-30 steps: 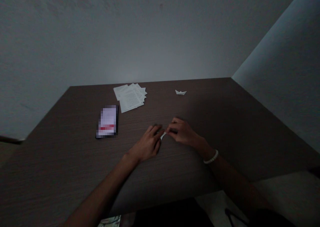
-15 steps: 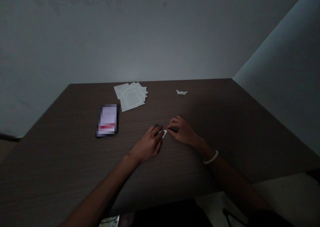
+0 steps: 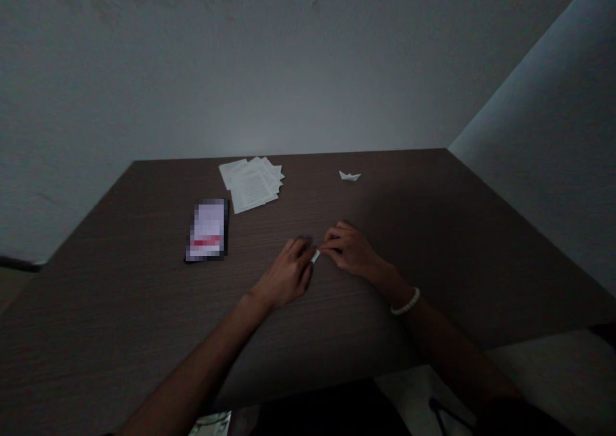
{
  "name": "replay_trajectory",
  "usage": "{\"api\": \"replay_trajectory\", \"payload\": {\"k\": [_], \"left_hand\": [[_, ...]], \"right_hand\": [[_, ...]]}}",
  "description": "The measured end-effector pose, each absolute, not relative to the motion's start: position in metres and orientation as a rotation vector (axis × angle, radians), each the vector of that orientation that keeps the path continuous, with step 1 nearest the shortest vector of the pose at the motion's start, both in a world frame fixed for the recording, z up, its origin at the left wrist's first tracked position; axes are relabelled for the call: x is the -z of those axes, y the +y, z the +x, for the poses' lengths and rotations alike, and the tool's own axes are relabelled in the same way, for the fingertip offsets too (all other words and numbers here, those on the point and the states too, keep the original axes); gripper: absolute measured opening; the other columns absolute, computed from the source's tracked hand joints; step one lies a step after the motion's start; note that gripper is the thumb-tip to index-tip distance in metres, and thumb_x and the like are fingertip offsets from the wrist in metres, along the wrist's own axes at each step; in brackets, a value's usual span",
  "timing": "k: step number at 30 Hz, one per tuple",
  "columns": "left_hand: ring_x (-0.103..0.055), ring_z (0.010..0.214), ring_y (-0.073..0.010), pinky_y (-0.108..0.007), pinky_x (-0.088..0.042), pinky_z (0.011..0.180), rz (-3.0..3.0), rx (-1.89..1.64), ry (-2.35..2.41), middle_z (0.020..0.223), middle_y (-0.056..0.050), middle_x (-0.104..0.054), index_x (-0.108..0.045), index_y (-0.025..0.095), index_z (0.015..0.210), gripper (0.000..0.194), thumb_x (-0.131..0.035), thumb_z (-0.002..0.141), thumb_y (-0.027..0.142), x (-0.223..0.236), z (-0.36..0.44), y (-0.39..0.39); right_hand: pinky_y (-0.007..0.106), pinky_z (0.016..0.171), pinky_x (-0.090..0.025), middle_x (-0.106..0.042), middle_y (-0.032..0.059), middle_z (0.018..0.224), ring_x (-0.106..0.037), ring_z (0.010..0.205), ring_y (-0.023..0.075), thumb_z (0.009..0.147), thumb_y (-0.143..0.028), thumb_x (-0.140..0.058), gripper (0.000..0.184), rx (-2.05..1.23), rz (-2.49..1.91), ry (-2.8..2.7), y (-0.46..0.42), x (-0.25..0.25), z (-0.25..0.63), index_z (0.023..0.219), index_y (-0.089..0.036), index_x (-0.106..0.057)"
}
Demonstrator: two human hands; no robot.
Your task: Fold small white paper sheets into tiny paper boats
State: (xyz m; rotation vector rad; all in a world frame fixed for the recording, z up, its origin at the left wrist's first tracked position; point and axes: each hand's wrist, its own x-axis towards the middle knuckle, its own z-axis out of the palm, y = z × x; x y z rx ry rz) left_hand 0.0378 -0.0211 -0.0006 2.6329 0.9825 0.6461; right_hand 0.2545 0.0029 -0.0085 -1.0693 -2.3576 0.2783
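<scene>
A small folded piece of white paper [image 3: 316, 256] lies low over the middle of the table, mostly covered by my fingers. My left hand [image 3: 290, 270] is closed on its left side, fingers pressing over it and thumb below. From the right, my right hand [image 3: 349, 250] pinches the paper's upper corner between thumb and fingertips. The exact shape of the fold is hidden. Farther back stands a small white paper boat [image 3: 350, 176], apart from both hands.
A fanned stack of printed paper sheets [image 3: 253, 186] lies at the back left of the brown table [image 3: 120, 308]. Nearer, a phone [image 3: 206, 229] with a lit, blurred screen rests on the tabletop. A wall [image 3: 298, 70] rises behind the far edge.
Less of the white paper shows between my hands now. My left fingers have shifted slightly over it, and my right fingertips have drawn closer to them.
</scene>
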Motion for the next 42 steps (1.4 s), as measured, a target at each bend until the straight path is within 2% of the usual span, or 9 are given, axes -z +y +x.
{"api": "replay_trajectory", "payload": {"k": [8,15,19,23,27,37,42], "left_hand": [[-0.052,0.106,-0.0243,-0.046,-0.049,0.095,2.601,-0.691,0.965,0.117,-0.014,-0.056,-0.063,0.014,0.116,0.029,-0.042,0.098,0.022,0.0,0.037,-0.021],[-0.052,0.095,-0.0227,-0.039,-0.051,0.087,2.632,-0.67,0.994,0.099,-0.012,-0.057,-0.065,0.012,0.108,0.026,-0.043,0.097,0.02,0.005,0.038,-0.018],[-0.05,0.094,-0.0235,-0.04,-0.05,0.084,2.63,-0.656,1.007,0.099,-0.012,-0.054,-0.063,0.013,0.118,0.029,-0.044,0.097,0.021,0.003,0.04,-0.018],[-0.049,0.093,-0.0227,-0.04,-0.05,0.083,2.626,-0.643,1.004,0.099,-0.012,-0.052,-0.064,0.014,0.116,0.029,-0.043,0.096,0.02,0.002,0.039,-0.019],[-0.049,0.093,-0.0223,-0.039,-0.05,0.083,2.653,-0.634,0.978,0.1,-0.011,-0.052,-0.063,0.014,0.116,0.028,-0.045,0.095,0.016,0.002,0.039,-0.019],[-0.05,0.095,-0.023,-0.04,-0.05,0.086,2.69,-0.596,0.994,0.104,-0.012,-0.053,-0.062,0.013,0.116,0.028,-0.049,0.091,0.013,0.006,0.04,-0.018],[-0.051,0.093,-0.0222,-0.038,-0.051,0.084,2.661,-0.661,1.017,0.099,-0.011,-0.054,-0.065,0.013,0.106,0.023,-0.046,0.094,0.015,0.006,0.04,-0.02]], "right_hand": [[0.033,0.076,-0.04,-0.063,0.0038,0.088,-0.049,0.086,0.0194,0.089,-0.019,-0.062,0.015,-0.21,-1.084,-2.395,0.002,0.008,0.254,0.088,-0.026,-0.075],[0.032,0.075,-0.04,-0.063,0.0036,0.089,-0.048,0.086,0.0194,0.089,-0.014,-0.059,0.021,-0.193,-1.084,-2.442,0.002,0.004,0.254,0.089,-0.027,-0.075],[0.033,0.076,-0.041,-0.063,0.0038,0.089,-0.049,0.085,0.0193,0.09,-0.016,-0.059,0.02,-0.217,-1.088,-2.428,0.001,0.004,0.254,0.089,-0.027,-0.075],[0.034,0.08,-0.042,-0.063,0.0045,0.091,-0.05,0.087,0.0192,0.089,-0.023,-0.064,0.011,-0.247,-1.137,-2.351,0.0,0.007,0.254,0.091,-0.024,-0.075],[0.034,0.08,-0.043,-0.064,0.0048,0.09,-0.052,0.086,0.0188,0.087,-0.029,-0.067,0.011,-0.264,-1.193,-2.3,-0.001,0.008,0.252,0.088,-0.022,-0.075],[0.033,0.08,-0.042,-0.062,0.0049,0.09,-0.051,0.088,0.0189,0.088,-0.026,-0.065,0.01,-0.262,-1.161,-2.363,-0.003,-0.002,0.255,0.088,-0.022,-0.075],[0.033,0.077,-0.041,-0.061,0.005,0.089,-0.05,0.087,0.0193,0.089,-0.023,-0.062,0.014,-0.185,-1.142,-2.466,-0.007,-0.009,0.256,0.085,-0.024,-0.075]]}}
